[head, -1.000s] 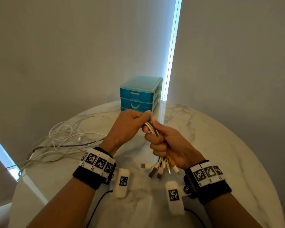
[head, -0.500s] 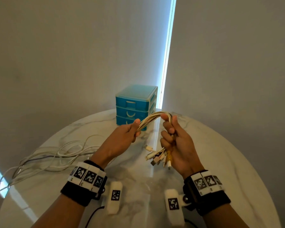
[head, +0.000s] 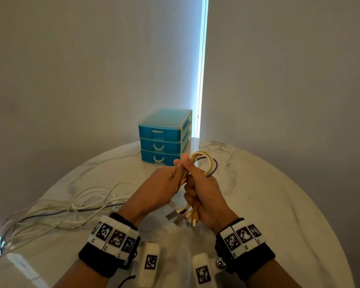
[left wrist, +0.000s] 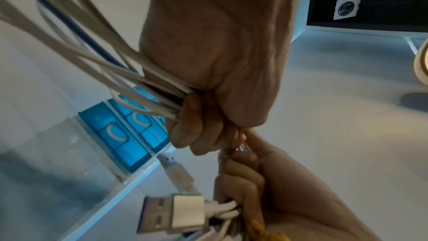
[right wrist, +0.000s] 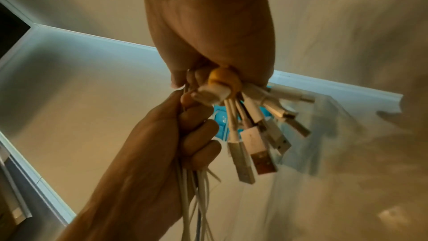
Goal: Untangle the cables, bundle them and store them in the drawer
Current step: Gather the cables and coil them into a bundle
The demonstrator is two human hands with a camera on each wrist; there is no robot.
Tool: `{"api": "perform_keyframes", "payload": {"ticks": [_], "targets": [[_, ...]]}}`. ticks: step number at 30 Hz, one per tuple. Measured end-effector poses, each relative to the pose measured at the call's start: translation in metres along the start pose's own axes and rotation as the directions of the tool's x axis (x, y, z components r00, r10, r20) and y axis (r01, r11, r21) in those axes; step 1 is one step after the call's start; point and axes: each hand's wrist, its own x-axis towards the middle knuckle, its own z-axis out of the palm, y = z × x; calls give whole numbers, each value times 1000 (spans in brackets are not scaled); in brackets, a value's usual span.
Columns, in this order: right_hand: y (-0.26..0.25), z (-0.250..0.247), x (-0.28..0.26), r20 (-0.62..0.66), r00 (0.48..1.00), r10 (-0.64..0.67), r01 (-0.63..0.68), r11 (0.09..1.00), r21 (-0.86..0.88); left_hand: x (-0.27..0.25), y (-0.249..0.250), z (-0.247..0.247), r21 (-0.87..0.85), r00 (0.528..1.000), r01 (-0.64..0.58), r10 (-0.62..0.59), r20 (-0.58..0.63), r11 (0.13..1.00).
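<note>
A bunch of white cables, with one dark one among them, is folded into a loop [head: 208, 163] that stands up just beyond my two hands. My left hand [head: 176, 173] grips the cable strands [left wrist: 120, 74] in a fist. My right hand [head: 192, 185] grips the same bunch lower down, pressed against the left hand. Several USB plug ends [head: 182, 217] and a yellow piece [right wrist: 221, 78] hang from under the right fist. The long remainder of the cables [head: 71, 208] trails left over the table.
A small blue drawer unit [head: 164, 138] with three shut drawers stands at the far edge of the round marble table [head: 268, 204], just behind the hands. Walls rise close behind the table. The trailing cables run off the table's left edge.
My hands were apart with the cables arched between them. They have come together, and the arch has folded into a tight loop beyond them.
</note>
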Motion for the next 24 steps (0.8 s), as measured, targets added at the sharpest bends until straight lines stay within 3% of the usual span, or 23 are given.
{"api": "perform_keyframes", "payload": {"ticks": [4,6,9,11,13,16,18,24], "targets": [[-2,-8,4,-65,996,-68,62,994,-89,-3,13,0,-30,992,52,-48,114,998],[-2,-9,5,-99,991,-85,76,993,-93,-2,23,-12,80,978,49,-64,196,996],[2,-9,9,-110,989,-95,82,990,-119,10,44,-41,311,990,64,-100,101,948],[4,-7,11,-65,993,-99,87,982,-168,19,69,-56,384,998,-30,7,60,923],[5,-6,11,-30,995,-95,87,976,-199,28,99,-64,488,966,-239,157,204,840],[2,-10,9,-2,990,-139,135,965,-223,41,132,-68,610,892,-410,158,425,678],[0,-12,8,19,985,-170,170,955,-242,48,145,-71,628,863,-430,90,498,649],[-8,-14,5,53,978,-202,209,954,-216,58,158,-89,579,792,-395,-54,608,713]]}}
